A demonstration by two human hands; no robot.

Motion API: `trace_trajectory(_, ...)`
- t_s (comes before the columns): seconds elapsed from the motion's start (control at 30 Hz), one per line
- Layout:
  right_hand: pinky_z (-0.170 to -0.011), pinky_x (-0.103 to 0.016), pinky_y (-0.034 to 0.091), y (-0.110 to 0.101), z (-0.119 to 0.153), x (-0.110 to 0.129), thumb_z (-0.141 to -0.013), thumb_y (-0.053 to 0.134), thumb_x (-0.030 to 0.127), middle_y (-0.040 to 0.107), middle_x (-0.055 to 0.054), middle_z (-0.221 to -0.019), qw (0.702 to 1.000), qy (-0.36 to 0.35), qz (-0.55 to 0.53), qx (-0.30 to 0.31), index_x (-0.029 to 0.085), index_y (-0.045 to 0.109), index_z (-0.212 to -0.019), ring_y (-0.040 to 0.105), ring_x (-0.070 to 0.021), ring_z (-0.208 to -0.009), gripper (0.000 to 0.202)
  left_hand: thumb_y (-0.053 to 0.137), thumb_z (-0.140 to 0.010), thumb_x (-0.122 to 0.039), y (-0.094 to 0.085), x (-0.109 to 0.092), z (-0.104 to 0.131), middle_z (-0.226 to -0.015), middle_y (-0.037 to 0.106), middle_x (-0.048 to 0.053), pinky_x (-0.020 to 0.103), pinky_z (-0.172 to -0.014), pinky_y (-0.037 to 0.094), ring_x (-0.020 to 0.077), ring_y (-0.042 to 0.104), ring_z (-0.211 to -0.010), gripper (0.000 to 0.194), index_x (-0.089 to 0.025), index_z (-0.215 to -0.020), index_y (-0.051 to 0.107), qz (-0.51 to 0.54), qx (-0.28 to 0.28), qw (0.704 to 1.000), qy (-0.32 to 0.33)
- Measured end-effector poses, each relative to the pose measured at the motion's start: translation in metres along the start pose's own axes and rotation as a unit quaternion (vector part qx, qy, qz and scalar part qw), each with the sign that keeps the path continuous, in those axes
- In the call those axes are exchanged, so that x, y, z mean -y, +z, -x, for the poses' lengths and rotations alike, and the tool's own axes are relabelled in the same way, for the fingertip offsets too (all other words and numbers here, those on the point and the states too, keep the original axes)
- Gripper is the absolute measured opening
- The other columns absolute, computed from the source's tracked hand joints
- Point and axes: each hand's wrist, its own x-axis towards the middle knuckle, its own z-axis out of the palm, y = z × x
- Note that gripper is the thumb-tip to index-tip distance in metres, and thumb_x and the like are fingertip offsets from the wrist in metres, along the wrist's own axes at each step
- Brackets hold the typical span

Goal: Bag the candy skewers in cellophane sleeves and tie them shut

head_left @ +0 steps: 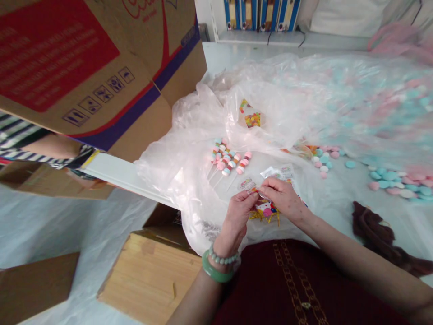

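In the head view, my left hand (241, 210) and my right hand (282, 195) meet with fingertips pinched on a small clear printed plastic bag (248, 184). The fingers cover part of it. Just below them lie gold twist ties (265, 220) and a colourful spotted printed piece. Behind my right hand are flat printed packets (286, 173). Beyond my left hand, several sticks of stacked pink, white and blue candies (230, 159) lie on the plastic sheet.
Crumpled clear plastic sheeting (209, 117) spreads over the table. Loose pastel candies (392, 180) are at the right, near a dark brown cloth (375, 230). A large cardboard box (135, 113) stands at the left, with another person's arm (54, 146) behind it. Below is an open carton (152, 271).
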Motion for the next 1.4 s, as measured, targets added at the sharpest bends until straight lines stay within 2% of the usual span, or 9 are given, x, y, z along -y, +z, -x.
trace_trajectory(0.13, -0.056, -0.024, 0.035, 0.030, -0.009, 0.002, -0.069, 0.064, 0.028, 0.053, 0.005, -0.067, 0.997, 0.033, -0.050, 0.053, 0.021, 0.055, -0.081, 0.047, -0.0118, -0.061, 0.016, 0.077, -0.063, -0.029, -0.022, -0.006, 0.002, -0.065, 0.065, 0.002, 0.022, -0.060, 0.041, 0.0103, 0.054, -0.060, 0.019, -0.012, -0.069, 0.069, 0.057, -0.104, 0.991, 0.056)
trace_trajectory(0.33, -0.053, -0.024, 0.033, 0.055, -0.014, 0.009, -0.067, 0.062, 0.028, 0.049, 0.005, -0.058, 0.991, 0.078, -0.104, 0.039, 0.019, 0.054, -0.065, 0.044, -0.0106, -0.055, 0.012, 0.079, -0.056, -0.022, -0.034, -0.005, -0.002, -0.059, 0.058, -0.003, 0.020, -0.056, 0.040, 0.0068, 0.051, -0.054, 0.021, -0.013, -0.061, 0.061, 0.171, -0.129, 0.974, 0.071)
trace_trajectory(0.43, -0.052, -0.024, 0.033, 0.052, -0.016, 0.006, -0.068, 0.061, 0.027, 0.050, 0.005, -0.055, 0.988, 0.087, -0.117, 0.048, 0.019, 0.055, -0.062, 0.044, -0.0105, -0.053, 0.012, 0.077, -0.063, -0.029, -0.037, -0.005, -0.005, -0.062, 0.059, -0.002, 0.021, -0.055, 0.042, 0.0073, 0.051, -0.054, 0.022, -0.014, -0.067, 0.061, 0.189, -0.110, 0.974, 0.057)
trace_trajectory(0.6, -0.051, -0.024, 0.031, 0.043, -0.015, 0.001, -0.073, 0.056, 0.029, 0.049, 0.004, -0.051, 0.994, 0.080, -0.013, 0.075, 0.019, 0.059, -0.065, 0.045, -0.0112, -0.052, 0.014, 0.077, -0.063, -0.026, -0.044, -0.010, -0.009, -0.069, 0.064, 0.001, 0.022, -0.057, 0.043, 0.0090, 0.055, -0.058, 0.022, -0.012, -0.075, 0.065, 0.178, -0.136, 0.973, 0.046)
trace_trajectory(0.77, -0.053, -0.023, 0.035, 0.052, -0.012, 0.002, -0.065, 0.067, 0.028, 0.054, 0.006, -0.061, 0.985, 0.105, -0.125, 0.050, 0.019, 0.060, -0.078, 0.048, -0.0104, -0.055, 0.018, 0.076, -0.062, -0.022, -0.042, -0.010, -0.011, -0.067, 0.063, -0.001, 0.021, -0.060, 0.043, 0.0079, 0.055, -0.058, 0.019, -0.014, -0.073, 0.062, 0.213, -0.168, 0.958, 0.095)
trace_trajectory(0.93, -0.050, -0.024, 0.040, 0.058, -0.012, -0.001, -0.066, 0.065, 0.030, 0.054, 0.004, -0.058, 0.977, 0.134, -0.165, 0.007, 0.019, 0.059, -0.069, 0.050, -0.0109, -0.050, 0.013, 0.074, -0.067, -0.024, -0.042, -0.012, -0.013, -0.070, 0.062, -0.003, 0.021, -0.063, 0.044, 0.0074, 0.055, -0.061, 0.019, -0.015, -0.077, 0.060, 0.244, -0.178, 0.946, 0.114)
trace_trajectory(1.07, -0.050, -0.025, 0.042, 0.056, -0.015, -0.004, -0.072, 0.060, 0.033, 0.057, 0.003, -0.059, 0.988, 0.111, -0.103, -0.020, 0.020, 0.061, -0.069, 0.052, -0.0126, -0.051, 0.013, 0.072, -0.070, -0.028, -0.041, -0.015, -0.011, -0.069, 0.060, -0.004, 0.021, -0.060, 0.043, 0.0069, 0.054, -0.058, 0.019, -0.017, -0.076, 0.058, 0.258, -0.197, 0.940, 0.105)
trace_trajectory(1.23, -0.058, -0.025, 0.039, 0.052, -0.015, 0.001, -0.075, 0.057, 0.031, 0.058, 0.002, -0.060, 0.997, 0.036, 0.034, -0.052, 0.020, 0.061, -0.066, 0.052, -0.0143, -0.061, 0.015, 0.073, -0.069, -0.035, -0.036, -0.008, -0.003, -0.071, 0.062, 0.000, 0.023, -0.056, 0.045, 0.0094, 0.056, -0.058, 0.026, -0.014, -0.078, 0.060, 0.200, -0.118, 0.973, 0.018)
trace_trajectory(1.4, -0.058, -0.025, 0.038, 0.052, -0.028, 0.003, -0.088, 0.045, 0.040, 0.058, 0.001, -0.060, 0.998, 0.015, 0.064, 0.021, 0.021, 0.059, -0.068, 0.053, -0.0144, -0.058, 0.031, 0.071, -0.071, -0.028, -0.051, -0.016, -0.004, -0.070, 0.060, -0.002, 0.021, -0.055, 0.045, 0.0085, 0.055, -0.059, 0.019, -0.015, -0.075, 0.059, 0.213, -0.166, 0.962, 0.045)
